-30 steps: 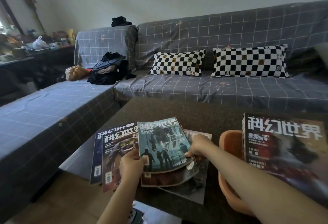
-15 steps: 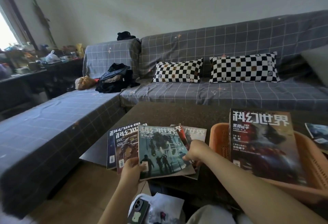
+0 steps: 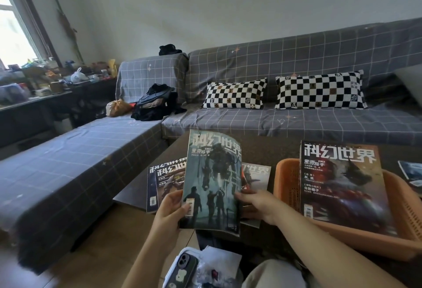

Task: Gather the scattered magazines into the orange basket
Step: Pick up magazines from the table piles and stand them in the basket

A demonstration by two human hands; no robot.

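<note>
Teal magazine (image 3: pixel 213 180): raised above the bench (image 3: pixel 262 150), left hand (image 3: pixel 170 211) fingers gripping its lower left edge, right hand (image 3: pixel 259 204) fingers pinching its right edge. Orange basket (image 3: pixel 285 178): right, holding one red magazine (image 3: pixel 338 185). Other magazines (image 3: pixel 166 175) lie on the bench.

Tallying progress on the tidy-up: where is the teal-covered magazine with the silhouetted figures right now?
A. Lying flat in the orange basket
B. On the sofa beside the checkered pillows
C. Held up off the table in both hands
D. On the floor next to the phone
C: the teal magazine is raised, with the left hand at its lower left corner and the right hand at its right edge, not yet in the orange basket.
</note>
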